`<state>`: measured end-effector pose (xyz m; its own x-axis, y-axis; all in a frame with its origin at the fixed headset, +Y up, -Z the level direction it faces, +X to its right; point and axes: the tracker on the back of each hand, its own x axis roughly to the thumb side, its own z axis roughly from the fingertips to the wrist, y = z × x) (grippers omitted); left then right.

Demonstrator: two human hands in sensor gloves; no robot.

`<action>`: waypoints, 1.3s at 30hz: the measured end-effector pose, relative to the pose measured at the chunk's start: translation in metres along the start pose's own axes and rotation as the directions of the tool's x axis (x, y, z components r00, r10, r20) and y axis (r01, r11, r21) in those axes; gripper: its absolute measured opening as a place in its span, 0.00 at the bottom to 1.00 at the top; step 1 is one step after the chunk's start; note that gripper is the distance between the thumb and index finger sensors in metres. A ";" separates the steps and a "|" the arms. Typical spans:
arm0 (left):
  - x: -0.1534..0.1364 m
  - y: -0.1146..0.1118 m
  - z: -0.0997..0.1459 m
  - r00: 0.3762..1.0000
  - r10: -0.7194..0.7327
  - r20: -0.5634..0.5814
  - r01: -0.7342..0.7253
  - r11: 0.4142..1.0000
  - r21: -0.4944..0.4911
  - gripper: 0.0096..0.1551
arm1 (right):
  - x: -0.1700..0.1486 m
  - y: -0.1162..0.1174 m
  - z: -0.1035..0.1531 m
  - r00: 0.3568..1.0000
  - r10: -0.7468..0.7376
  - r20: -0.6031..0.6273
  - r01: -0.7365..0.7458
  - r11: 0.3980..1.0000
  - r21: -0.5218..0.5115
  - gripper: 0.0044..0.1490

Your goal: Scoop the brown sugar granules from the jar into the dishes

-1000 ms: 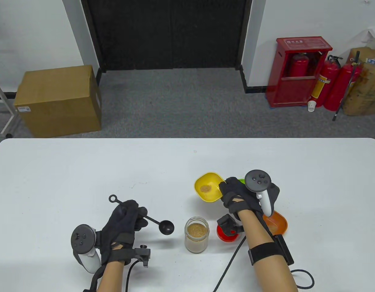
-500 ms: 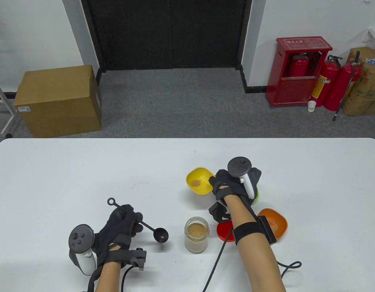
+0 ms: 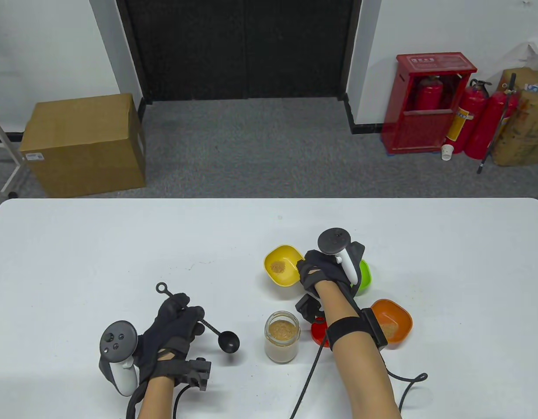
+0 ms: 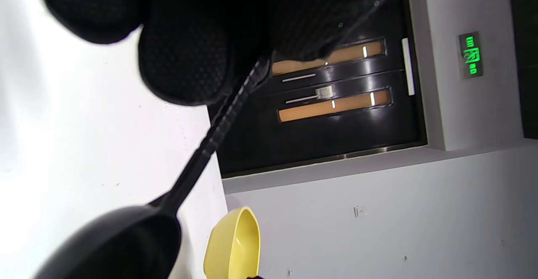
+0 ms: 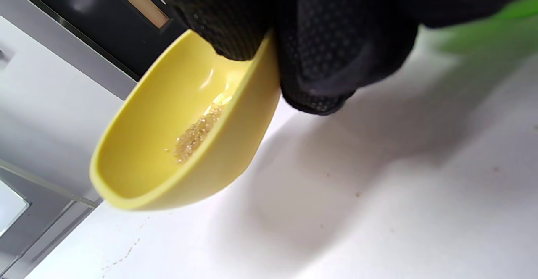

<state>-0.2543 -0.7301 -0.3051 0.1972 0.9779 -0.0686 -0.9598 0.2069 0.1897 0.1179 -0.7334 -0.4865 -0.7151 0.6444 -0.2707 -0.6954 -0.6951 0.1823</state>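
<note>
Right hand (image 3: 318, 273) pinches our yellow dish's (image 3: 281, 271) rim | left hand (image 3: 175, 321) grips spoon (image 3: 216, 334), jar's (image 3: 282, 336) 9 o'clock

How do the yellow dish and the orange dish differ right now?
1. The yellow dish is pinched at its rim by the right hand; the orange dish is untouched, partly behind the forearm.
2. The yellow dish looks lifted and tilted in the right wrist view; the orange dish sits flat on the table.
3. The yellow dish is farther from the person than the orange dish.

Both hold a little brown sugar.
</note>
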 end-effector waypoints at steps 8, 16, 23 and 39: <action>-0.001 -0.002 0.000 0.999 -0.026 -0.023 0.026 1.000 -0.011 0.34 | -0.001 0.010 -0.005 1.000 0.018 -0.016 -0.017 1.000 0.022 0.32; -0.002 -0.003 0.001 0.998 -0.041 -0.039 0.041 0.999 0.004 0.30 | -0.002 0.020 -0.004 0.999 0.035 -0.018 -0.034 0.998 0.054 0.33; -0.002 -0.006 0.002 0.997 -0.058 -0.044 0.058 0.998 -0.006 0.30 | -0.008 0.023 -0.004 0.999 0.025 -0.044 -0.020 0.994 0.103 0.34; 0.004 -0.019 -0.001 0.987 -0.142 -0.080 0.135 0.986 -0.096 0.32 | -0.012 -0.010 0.038 0.995 -0.013 0.102 0.004 0.996 0.093 0.38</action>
<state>-0.2358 -0.7302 -0.3101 0.3154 0.9331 -0.1730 -0.9392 0.3330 0.0839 0.1304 -0.7224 -0.4487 -0.7094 0.6827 -0.1751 -0.7015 -0.6601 0.2686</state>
